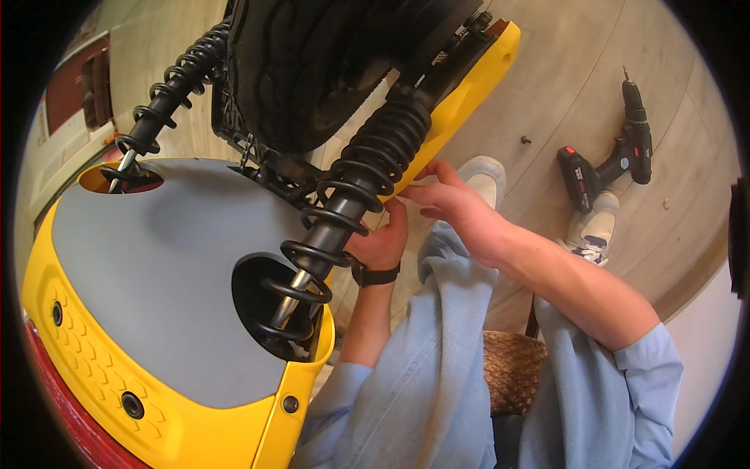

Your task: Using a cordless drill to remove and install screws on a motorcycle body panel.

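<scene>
A yellow and grey vehicle body [180, 258] stands on my left, with a black coil-spring shock absorber [336, 211] slanting up along its near side. My left hand [383, 241], with a black band at the wrist, is under the yellow side arm [469, 86]. Its thumb points up toward the arm's lower edge, and its other fingers are hidden behind the spring. My right hand [457, 207] reaches in from the right; its fingers are apart and bent, the tips at the arm's edge. I see nothing held in it.
A black treaded tyre [305, 70] rises between the near shock and a second shock absorber [168, 98]. On the wood-look floor lie a cordless drill [617, 152] by my shoe [598, 227] and a small dark screw [526, 140]. A woven brown seat [512, 371] shows between my legs.
</scene>
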Available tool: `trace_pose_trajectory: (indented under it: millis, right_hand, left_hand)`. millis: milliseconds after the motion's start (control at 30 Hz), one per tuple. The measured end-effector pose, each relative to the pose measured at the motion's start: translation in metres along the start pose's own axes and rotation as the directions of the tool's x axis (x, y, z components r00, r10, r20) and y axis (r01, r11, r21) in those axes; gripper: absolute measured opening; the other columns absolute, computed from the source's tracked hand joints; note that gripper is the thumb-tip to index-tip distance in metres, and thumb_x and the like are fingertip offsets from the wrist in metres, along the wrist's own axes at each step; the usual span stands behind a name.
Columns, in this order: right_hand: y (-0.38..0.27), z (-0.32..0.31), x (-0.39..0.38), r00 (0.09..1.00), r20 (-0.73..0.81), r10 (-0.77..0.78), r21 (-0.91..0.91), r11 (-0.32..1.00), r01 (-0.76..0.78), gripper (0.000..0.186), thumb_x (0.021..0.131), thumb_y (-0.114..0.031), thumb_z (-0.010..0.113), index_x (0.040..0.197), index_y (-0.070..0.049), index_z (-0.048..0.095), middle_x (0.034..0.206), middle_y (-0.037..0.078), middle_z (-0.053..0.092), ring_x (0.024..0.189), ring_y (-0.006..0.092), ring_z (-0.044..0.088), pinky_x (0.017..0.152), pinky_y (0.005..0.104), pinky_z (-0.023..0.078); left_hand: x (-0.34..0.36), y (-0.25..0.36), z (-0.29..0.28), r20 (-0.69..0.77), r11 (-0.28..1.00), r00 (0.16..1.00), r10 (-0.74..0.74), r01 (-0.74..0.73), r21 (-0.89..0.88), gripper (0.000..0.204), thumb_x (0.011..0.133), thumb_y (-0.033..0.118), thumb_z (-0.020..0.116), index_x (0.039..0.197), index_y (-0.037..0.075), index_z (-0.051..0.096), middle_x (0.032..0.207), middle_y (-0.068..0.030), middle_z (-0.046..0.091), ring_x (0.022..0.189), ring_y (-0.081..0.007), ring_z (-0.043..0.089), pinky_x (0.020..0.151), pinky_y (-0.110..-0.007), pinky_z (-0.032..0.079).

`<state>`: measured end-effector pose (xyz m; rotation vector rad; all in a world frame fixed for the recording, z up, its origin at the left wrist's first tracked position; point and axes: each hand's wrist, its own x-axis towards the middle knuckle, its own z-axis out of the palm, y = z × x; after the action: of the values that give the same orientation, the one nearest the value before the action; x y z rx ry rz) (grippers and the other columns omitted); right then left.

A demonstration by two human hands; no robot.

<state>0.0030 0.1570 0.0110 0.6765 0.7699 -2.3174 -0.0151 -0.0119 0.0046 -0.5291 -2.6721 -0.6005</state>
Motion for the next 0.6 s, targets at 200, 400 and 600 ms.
trace_pose_trajectory:
  millis: [200, 400, 600]
  right_hand:
    - [-0.003, -0.001, -0.001, 0.998, 0.057, 0.035, 0.116, 0.992, -0.042, 0.064, 0.083, -0.036, 0.058, 0.135, -0.005, 0.037, 0.134, 0.008, 0.044, 0.128, 0.0197, 0.041, 0.106, 0.0404, 0.027]
    - [-0.003, 0.001, 0.003, 0.997, 0.04, 0.059, 0.136, 0.989, -0.064, 0.058, 0.082, -0.035, 0.059, 0.129, -0.007, 0.039, 0.128, 0.007, 0.05, 0.126, 0.0187, 0.043, 0.105, 0.0405, 0.028]
    - [0.003, 0.01, -0.003, 0.999, 0.009, 0.035, 0.189, 0.981, -0.036, 0.055, 0.082, -0.035, 0.059, 0.126, -0.009, 0.037, 0.128, 0.007, 0.051, 0.125, 0.0176, 0.042, 0.105, 0.04, 0.028]
  left_hand:
    - [0.002, 0.003, -0.006, 0.039, 0.998, 0.999, -0.033, 0.031, 0.059, 0.042, 0.07, 0.007, 0.075, 0.106, -0.001, 0.054, 0.096, -0.0181, 0.056, 0.09, -0.0369, 0.056, 0.078, -0.041, 0.045]
    - [0.009, 0.009, -0.004, 0.043, 0.998, 0.998, -0.04, 0.038, 0.044, 0.045, 0.07, 0.009, 0.074, 0.109, 0.0, 0.054, 0.098, -0.0171, 0.057, 0.092, -0.036, 0.057, 0.081, -0.04, 0.046]
    - [0.007, 0.0, -0.002, 0.05, 0.996, 0.999, -0.015, 0.011, 0.085, 0.051, 0.071, 0.011, 0.074, 0.115, -0.001, 0.051, 0.105, -0.0174, 0.057, 0.1, -0.0342, 0.056, 0.088, -0.04, 0.044]
